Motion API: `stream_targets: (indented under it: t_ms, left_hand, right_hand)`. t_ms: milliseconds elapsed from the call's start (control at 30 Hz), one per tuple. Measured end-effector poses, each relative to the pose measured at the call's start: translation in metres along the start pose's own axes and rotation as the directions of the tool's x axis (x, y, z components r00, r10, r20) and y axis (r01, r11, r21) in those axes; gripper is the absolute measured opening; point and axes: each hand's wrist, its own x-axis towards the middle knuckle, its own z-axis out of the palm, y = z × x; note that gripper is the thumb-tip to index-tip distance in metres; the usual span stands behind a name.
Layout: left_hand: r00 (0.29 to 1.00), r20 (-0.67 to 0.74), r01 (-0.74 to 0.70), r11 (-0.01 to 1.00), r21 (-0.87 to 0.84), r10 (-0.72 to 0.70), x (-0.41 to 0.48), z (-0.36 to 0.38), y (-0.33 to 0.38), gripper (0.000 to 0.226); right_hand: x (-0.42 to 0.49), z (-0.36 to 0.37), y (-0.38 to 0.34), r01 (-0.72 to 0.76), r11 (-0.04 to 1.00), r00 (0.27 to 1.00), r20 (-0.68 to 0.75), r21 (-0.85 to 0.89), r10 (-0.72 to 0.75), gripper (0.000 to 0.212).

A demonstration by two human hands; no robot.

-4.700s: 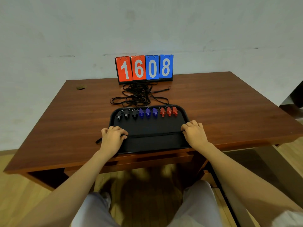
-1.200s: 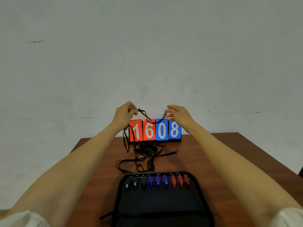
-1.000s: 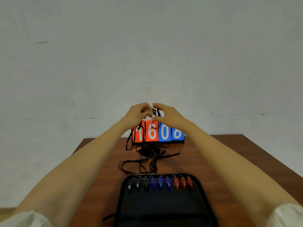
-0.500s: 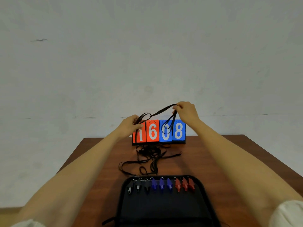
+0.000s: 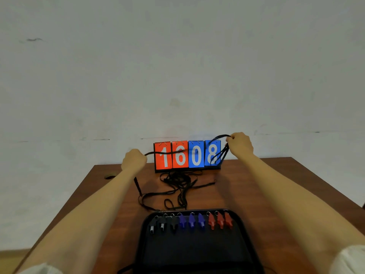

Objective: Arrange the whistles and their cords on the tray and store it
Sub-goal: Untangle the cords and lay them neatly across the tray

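Dim, even indoor light, soft grainy picture, wide-angle stretching toward the edges.

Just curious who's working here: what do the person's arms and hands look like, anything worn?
Both forearms, the left hand and the right hand are bare: no gloves, watch or rings visible. Pale whitish fabric sleeves show at the bottom corners: left sleeve, right sleeve.

Table (image 5: pixel 256 184): reddish-brown wood, smooth, low sheen; wall (image 5: pixel 177 66): matt paint, scuffed. Tray (image 5: pixel 197 252): black, matt, cloth-like; cords (image 5: pixel 181 184): flat black woven cloth, matt. Whistles (image 5: pixel 191 222): black, blue and red plastic, slight gloss, with small metal rings (image 5: pixel 207 213); scoreboard (image 5: pixel 186 155): smooth red and blue cards, faintly glossy.
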Motion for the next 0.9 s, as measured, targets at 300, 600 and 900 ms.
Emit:
stream_targets:
  t_ms: [300,600,900]
  left_hand:
    - [0.997,0.079,-0.009,0.997,-0.081,0.015,-0.008,0.028,0.022,0.047]
    - [0.737,0.360,-0.554,0.816,-0.163,0.572,-0.063,0.050,0.081,0.050]
    - [0.757,0.234,-0.605,0.790,-0.103,0.610,-0.087,0.042,0.069,0.026]
  right_hand:
    - [-0.015,0.024,0.011,0.087,0.992,0.983,0.168,-0.093,-0.071,0.027]
    - [-0.039,0.030,-0.013,0.454,0.862,0.859,0.368,-0.224,-0.357,0.028]
    - [-0.067,0.009,-0.009,0.504,0.856,0.784,0.476,-0.112,-0.399,0.026]
